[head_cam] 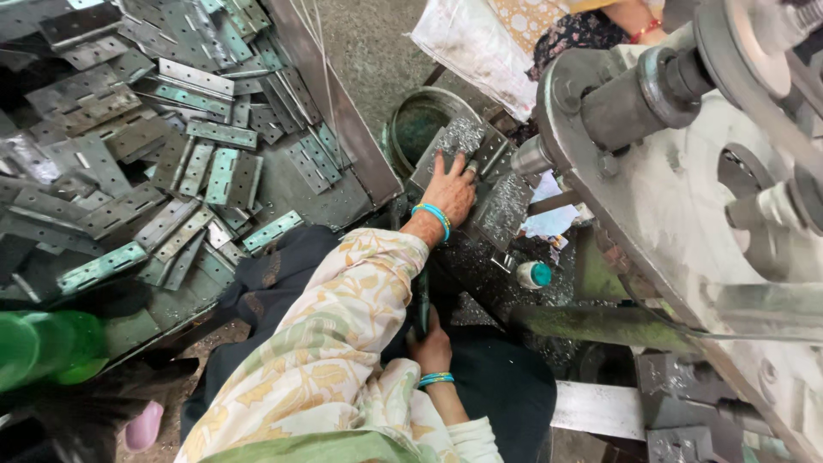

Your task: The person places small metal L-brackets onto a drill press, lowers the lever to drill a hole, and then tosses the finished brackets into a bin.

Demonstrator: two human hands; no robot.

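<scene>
The person is feeding hinge plates to the press: the left hand (449, 190) is lying flat, fingers spread, on a metal plate (464, 137) beside the machine (677, 206). The right hand (431, 345) is curling around something in the lap; its hold is unclear. Next, sliding the plate calls for careful alignment.

A flat grey metal tray (339, 201) on the left holds a big messy pile of grey metal hinges (154, 146) from its far edge to its near edge, and a green plastic bottle (47, 347) lies by the tray's near left corner.
</scene>
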